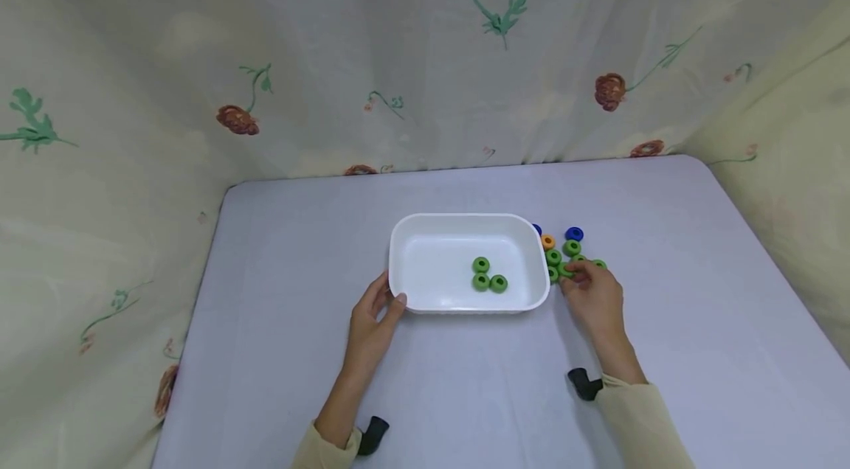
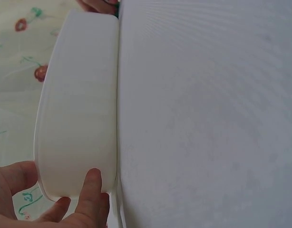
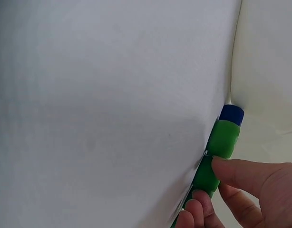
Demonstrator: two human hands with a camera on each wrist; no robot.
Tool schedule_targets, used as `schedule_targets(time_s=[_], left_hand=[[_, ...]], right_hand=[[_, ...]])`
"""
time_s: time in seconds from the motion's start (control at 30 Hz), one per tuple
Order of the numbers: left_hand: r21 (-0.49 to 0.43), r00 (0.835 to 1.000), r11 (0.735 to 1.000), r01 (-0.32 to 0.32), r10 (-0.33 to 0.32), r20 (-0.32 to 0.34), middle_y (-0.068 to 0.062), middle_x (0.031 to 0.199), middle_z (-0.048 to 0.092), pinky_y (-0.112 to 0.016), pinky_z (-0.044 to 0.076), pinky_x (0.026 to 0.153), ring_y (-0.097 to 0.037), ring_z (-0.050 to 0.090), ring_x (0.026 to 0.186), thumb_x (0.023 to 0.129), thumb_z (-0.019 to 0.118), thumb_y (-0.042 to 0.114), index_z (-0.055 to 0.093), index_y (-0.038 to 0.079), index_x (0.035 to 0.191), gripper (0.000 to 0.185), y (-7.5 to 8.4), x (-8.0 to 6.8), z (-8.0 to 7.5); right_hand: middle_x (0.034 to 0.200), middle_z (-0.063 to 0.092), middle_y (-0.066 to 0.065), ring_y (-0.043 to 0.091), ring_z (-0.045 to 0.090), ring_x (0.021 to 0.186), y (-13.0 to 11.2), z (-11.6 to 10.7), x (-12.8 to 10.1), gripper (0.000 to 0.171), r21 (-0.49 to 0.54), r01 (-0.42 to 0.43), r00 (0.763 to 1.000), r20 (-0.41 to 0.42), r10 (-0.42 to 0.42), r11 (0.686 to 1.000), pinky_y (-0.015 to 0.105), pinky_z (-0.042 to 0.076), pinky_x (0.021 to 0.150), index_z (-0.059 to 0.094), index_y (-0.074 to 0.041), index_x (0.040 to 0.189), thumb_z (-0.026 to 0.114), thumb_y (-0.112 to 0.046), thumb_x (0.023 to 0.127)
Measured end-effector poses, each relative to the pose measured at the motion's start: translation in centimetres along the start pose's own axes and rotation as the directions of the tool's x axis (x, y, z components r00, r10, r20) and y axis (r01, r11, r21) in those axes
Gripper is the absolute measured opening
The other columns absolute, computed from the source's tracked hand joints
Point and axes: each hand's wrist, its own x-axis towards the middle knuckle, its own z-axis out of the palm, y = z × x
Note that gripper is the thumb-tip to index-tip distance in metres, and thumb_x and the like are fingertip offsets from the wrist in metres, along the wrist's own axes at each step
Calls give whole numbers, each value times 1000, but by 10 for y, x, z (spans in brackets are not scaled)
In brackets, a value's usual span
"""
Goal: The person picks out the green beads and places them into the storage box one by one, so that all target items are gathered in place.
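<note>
Starting on the left, the left hand [image 1: 372,318] is curled around the near-left corner of the white tray [image 1: 405,233], thumb up by the rim and fingers on the outside wall, so it's gripping the tray. The tray sits around the middle of the table [image 1: 299,248], a bit toward the near edge. Inside it there are three green rings [image 1: 489,275] bunched together on the tray floor, toward its near-right part. Just off the tray's right side is a little pile of loose rings: I count two blue rings [image 1: 574,234], one of them half hidden behind the tray's far-right corner, one orange ring [image 1: 547,241], and roughly five green ones, though some are covered by fingers so that count's shaky. The right hand [image 1: 594,296] is on that pile, pinching a green ring [image 1: 567,270] between thumb and fingertips.
</note>
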Motion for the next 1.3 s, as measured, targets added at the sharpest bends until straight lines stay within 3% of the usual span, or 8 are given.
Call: schedule_targets(time_s=[0.3,0.93,1.3], left_hand=[[-16,1000,1000,-1,1,2,-13,154,48,-45,46,116,-32,43,145,99,64,22,42,10,152,59,0,0,0],[-12,1000,1000,-13,13,0,-14,154,48,-46,46,115,-33,43,145,99,64,23,41,9,152,60,0,1,-2],[-21,999,999,-33,34,9,-15,153,49,-46,47,114,-34,45,144,99,64,22,41,8,152,60,-1,-1,-2]], right_hand=[[103,65,24,36,60,94,-2,0,-1,24,-12,-36,999,6,37,999,32,44,71,70,4,107,71,-7,86],[104,63,23,34,58,95,-3,-1,-4,22,-10,-124,992,-21,124,992,31,40,68,71,3,101,74,-13,86],[110,62,24,37,59,99,-6,-3,-9,23,33,-69,992,-103,72,997,36,42,76,70,4,101,75,-12,87]])
